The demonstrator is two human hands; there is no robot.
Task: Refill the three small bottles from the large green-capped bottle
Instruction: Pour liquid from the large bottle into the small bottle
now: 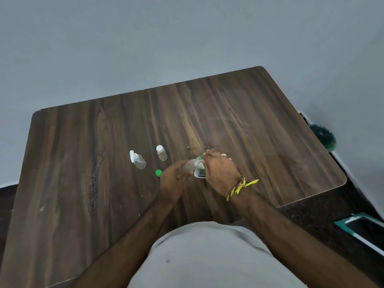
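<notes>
The left hand point(172, 180) grips a tilted clear small bottle point(188, 166); the right hand point(218, 170) clasps the large bottle point(200, 172), mostly hidden. Its green cap point(158, 173) lies just left. Pouring seems underway; next, steadily align the mouths.

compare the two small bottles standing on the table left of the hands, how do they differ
The left small bottle has its white flip cap hinged open and looks wider; the right small bottle has its white cap closed and looks slimmer. The right one stands farther from the person. Both are clear, upright, untouched by either hand.
</notes>
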